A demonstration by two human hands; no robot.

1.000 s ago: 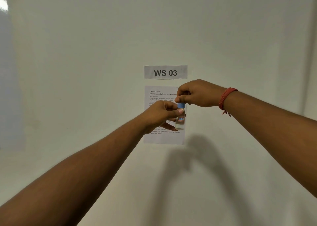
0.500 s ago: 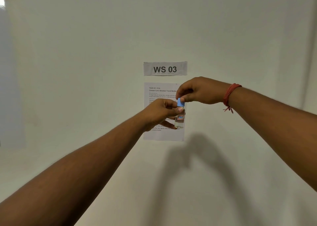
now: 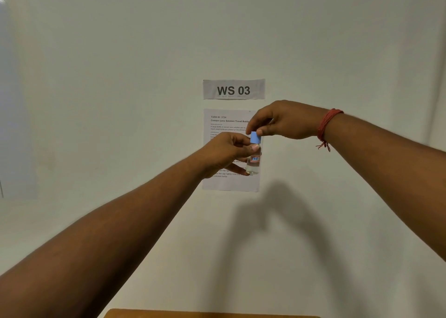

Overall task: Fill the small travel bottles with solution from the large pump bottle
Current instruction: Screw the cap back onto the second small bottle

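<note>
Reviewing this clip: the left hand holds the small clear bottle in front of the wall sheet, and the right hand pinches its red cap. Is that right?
Not quite: the cap is light blue, not red. The head view shows the left hand holding the small clear bottle in front of the wall sheet, with the right hand pinching that cap. The red is a thread band on the right wrist.

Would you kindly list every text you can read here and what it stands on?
"WS 03": paper strip on the wall.
"TASK ID 3724", "Contact Lens Solution Travel Bottle": instruction sheet; body text too small.
Small bottle label: blurred, unreadable.
</note>
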